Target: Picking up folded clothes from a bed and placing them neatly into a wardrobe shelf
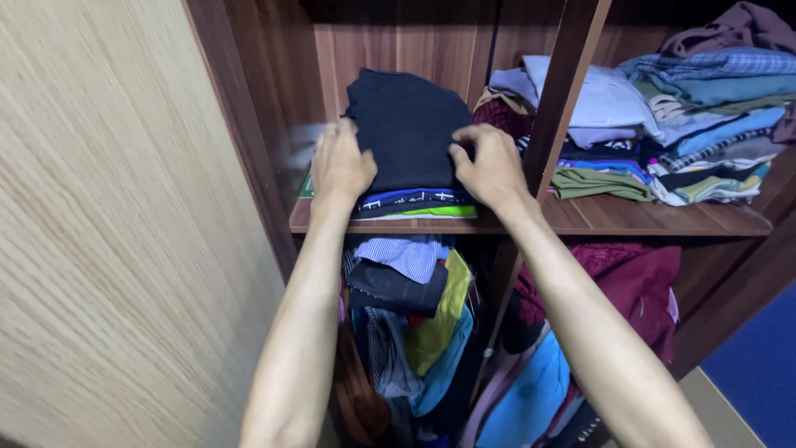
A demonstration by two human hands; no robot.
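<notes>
A folded dark garment (408,124) lies on top of a small pile (419,203) on the wooden shelf (597,217). The left hand (340,164) presses on the garment's left edge, fingers together and flat against the cloth. The right hand (489,166) grips its right edge, fingers curled onto the fabric. The garment sits between the two hands, touching both.

To the right, beyond an upright divider (564,99), a taller stack of folded clothes (680,124) fills the far end of the shelf. Below the shelf, more clothes (414,323) are crammed loosely, with a maroon piece (638,282) at right. A pale wooden door (108,224) stands on the left; blue floor (759,373) shows at near right.
</notes>
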